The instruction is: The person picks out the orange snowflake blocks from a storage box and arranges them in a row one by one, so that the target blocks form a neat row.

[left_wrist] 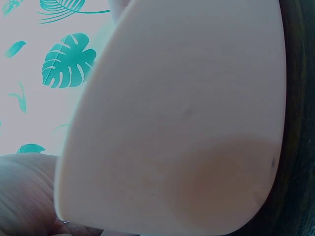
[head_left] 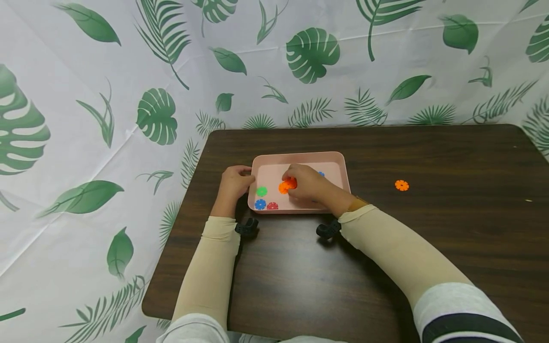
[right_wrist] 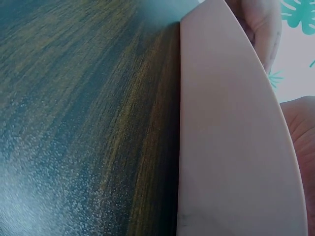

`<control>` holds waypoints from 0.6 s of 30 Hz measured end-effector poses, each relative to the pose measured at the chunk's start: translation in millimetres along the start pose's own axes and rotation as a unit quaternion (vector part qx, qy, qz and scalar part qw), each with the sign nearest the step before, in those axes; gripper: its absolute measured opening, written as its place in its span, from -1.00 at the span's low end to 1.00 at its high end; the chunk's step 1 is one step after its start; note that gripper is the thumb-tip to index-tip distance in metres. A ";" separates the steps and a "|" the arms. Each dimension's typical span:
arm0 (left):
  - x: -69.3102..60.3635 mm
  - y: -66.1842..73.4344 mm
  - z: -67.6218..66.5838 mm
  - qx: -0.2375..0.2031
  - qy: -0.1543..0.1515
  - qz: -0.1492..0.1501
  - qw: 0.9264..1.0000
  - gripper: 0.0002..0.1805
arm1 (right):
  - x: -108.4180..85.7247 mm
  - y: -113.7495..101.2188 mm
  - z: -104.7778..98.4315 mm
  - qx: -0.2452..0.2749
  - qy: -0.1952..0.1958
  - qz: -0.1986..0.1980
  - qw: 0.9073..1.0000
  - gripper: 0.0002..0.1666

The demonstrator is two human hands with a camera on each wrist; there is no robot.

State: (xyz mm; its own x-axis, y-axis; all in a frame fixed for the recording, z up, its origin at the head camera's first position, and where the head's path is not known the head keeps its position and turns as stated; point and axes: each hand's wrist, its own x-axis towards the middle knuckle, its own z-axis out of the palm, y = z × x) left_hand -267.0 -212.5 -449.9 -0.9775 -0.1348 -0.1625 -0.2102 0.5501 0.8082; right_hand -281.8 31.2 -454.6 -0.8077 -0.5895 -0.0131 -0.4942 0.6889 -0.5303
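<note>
Orange discs [head_left: 283, 187] partly behind right fingers [head_left: 297, 172]

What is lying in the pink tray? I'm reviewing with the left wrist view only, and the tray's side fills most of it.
Observer: In the head view, green, blue and red discs lie toward the left end of the pink tray.
Operator: What is the right hand doing?
Observer: The right hand is over the tray, pinching orange plastic; I can't tell how many pieces.
Operator: Anything outside the tray?
Observer: Yes, an orange disc lies on the table, right of the tray.
</note>
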 end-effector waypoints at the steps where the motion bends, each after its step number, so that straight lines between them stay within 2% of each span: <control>1: -0.1 0.1 0.0 0.002 0.000 0.000 1.000 -0.57 | -0.5 -0.4 -0.2 -0.001 0.001 -0.001 1.000 -0.55; 9: -1.3 0.7 0.6 0.002 -0.001 -0.003 1.000 -0.57 | -3.5 -1.2 -1.6 -0.003 0.011 -0.014 1.000 -0.57; 18: -1.1 0.5 0.4 -0.006 -0.003 -0.001 1.000 -0.58 | -8.3 1.3 -12.5 0.013 0.016 0.000 1.000 -0.56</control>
State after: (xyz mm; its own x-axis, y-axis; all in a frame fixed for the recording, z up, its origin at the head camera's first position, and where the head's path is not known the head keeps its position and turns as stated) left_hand -266.1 -211.7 -449.5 -0.9770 -0.1318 -0.1676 -0.2126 0.5407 0.8139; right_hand -279.8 42.2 -444.6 -0.8171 -0.5763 0.0137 -0.4864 0.6766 -0.5528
